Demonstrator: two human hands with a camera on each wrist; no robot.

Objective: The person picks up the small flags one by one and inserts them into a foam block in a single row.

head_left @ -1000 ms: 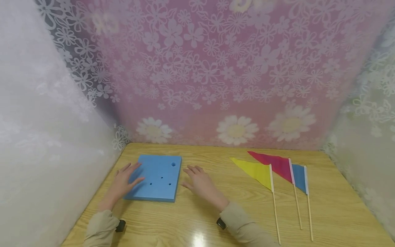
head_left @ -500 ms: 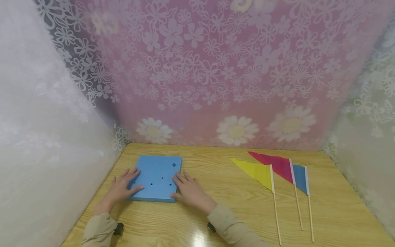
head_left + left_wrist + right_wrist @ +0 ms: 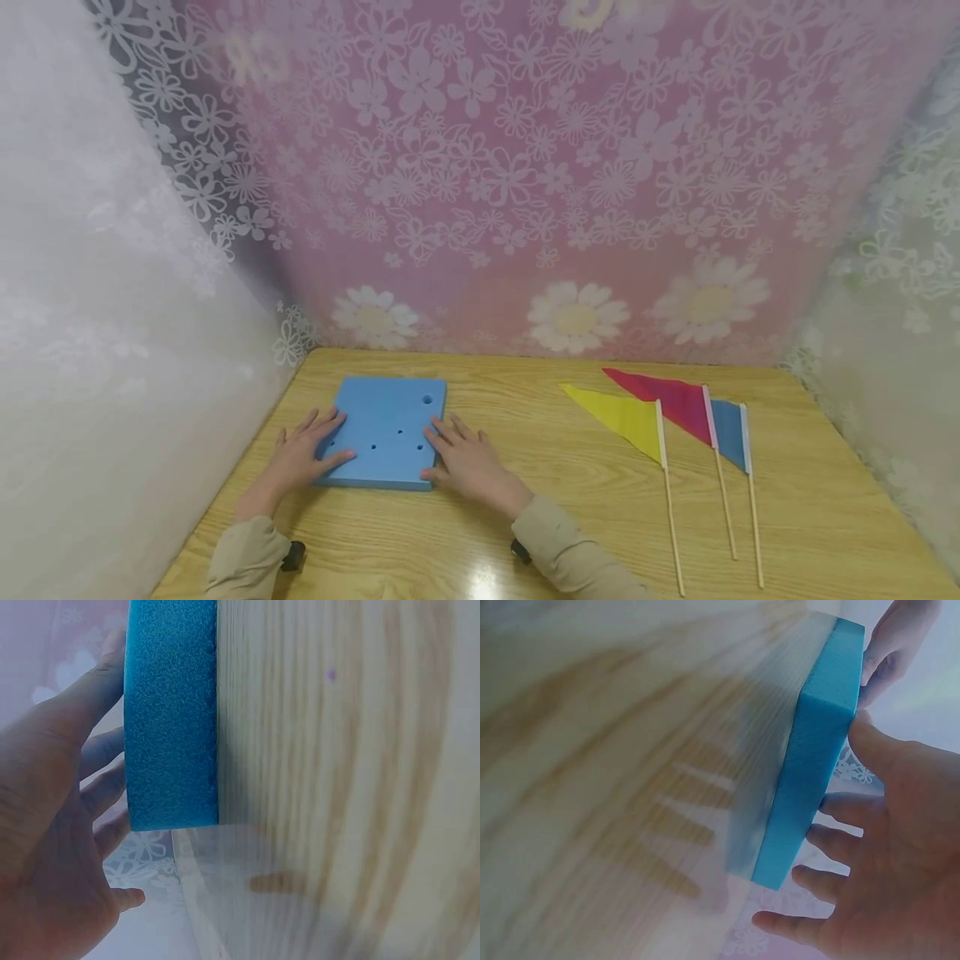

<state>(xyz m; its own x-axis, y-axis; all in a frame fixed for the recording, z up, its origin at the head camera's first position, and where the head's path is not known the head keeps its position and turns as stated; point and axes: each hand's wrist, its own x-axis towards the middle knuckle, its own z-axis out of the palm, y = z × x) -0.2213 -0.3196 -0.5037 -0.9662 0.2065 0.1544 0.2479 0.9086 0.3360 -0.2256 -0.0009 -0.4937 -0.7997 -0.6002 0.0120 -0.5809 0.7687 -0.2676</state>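
A square blue foam board (image 3: 386, 467) with several small holes and one larger hole at its far right corner lies flat on the left of the table. My left hand (image 3: 298, 457) rests on its left edge, fingers spread and fairly straight. At the opposite edge, the fingertips of my right hand (image 3: 472, 462) touch the board. In the left wrist view, the board's thick side (image 3: 172, 720) stands beside the palm, which partly hides behind it. The right wrist view has the spread fingers of my right hand (image 3: 900, 847) along the board's side (image 3: 810, 757).
Three triangular flags on thin wooden sticks lie at the right: a yellow flag (image 3: 618, 417), a red flag (image 3: 671, 400) and a blue flag (image 3: 727, 429). The wood-grain table (image 3: 517, 408) meets a pink flowered backdrop (image 3: 480, 208), with pale flowered sheets at both sides.
My right hand has come left onto the board's right edge, and my left hand has settled lower on its left edge. The board has shifted slightly right. The flags stay put.
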